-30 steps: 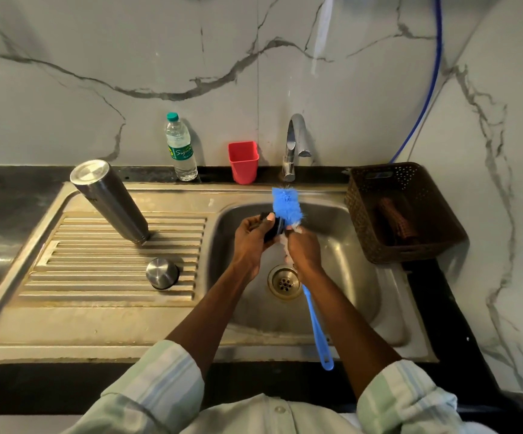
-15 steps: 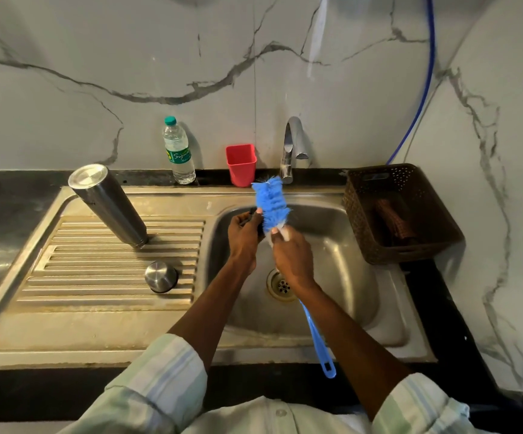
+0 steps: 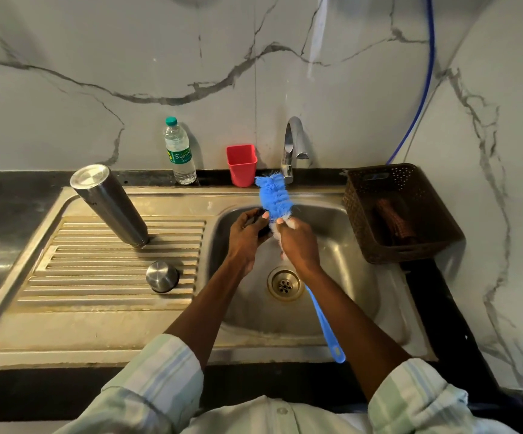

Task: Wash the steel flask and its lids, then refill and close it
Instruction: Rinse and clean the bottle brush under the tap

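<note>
My brush (image 3: 274, 195) has swung left off the tap (image 3: 291, 148), right hand (image 3: 298, 245) gripping its neck, left hand (image 3: 246, 236) clamped on the dark inner lid (image 3: 265, 228) (flask (image 3: 109, 203) upended on the drainer), so scrubbing continues, rinsing next.

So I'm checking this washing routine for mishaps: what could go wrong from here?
The steel flask stands upside down on the ribbed drainboard; a nudge might tip it. The small dark lid that the left hand holds over the basin could slip toward the drain. The bottle brush in the right hand may flick water.
</note>
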Motion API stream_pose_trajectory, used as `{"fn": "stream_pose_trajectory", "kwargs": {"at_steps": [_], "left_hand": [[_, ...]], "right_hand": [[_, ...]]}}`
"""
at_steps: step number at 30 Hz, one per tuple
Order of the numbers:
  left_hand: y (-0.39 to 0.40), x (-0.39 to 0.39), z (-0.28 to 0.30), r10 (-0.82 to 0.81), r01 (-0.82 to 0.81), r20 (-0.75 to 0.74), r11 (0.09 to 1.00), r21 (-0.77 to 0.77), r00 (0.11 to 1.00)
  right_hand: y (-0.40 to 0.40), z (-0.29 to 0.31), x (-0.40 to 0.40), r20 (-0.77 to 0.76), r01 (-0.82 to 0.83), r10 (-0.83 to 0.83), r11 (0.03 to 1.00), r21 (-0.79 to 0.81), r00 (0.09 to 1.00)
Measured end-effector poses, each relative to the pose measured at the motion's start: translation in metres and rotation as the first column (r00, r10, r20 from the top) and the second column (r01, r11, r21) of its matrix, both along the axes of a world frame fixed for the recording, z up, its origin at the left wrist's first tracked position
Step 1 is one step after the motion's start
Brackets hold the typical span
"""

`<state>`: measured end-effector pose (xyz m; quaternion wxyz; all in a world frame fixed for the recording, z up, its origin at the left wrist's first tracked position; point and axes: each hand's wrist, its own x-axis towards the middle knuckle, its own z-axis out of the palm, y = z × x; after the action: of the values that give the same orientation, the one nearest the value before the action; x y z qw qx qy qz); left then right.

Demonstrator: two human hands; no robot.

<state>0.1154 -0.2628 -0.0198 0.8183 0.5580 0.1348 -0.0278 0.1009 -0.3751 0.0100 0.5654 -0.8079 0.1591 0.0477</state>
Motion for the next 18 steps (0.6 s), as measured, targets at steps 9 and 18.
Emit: {"fn": "stream_pose_trajectory", "kwargs": {"at_steps": [9, 18], "left_hand": [[0.007, -0.002, -0.005, -0.064, 0.064, 0.004, 0.998, 0.012, 0.998], [0.007, -0.003, -0.007, -0.075, 0.076, 0.012, 0.993, -0.092, 0.997]], "right_hand": [[-0.012, -0.009, 0.002, -0.063, -0.030, 0.027, 0.999, -0.038, 0.998], [-0.017, -0.014, 0.002, -0.069, -0.012, 0.013, 1.000, 0.015, 0.998]]}}
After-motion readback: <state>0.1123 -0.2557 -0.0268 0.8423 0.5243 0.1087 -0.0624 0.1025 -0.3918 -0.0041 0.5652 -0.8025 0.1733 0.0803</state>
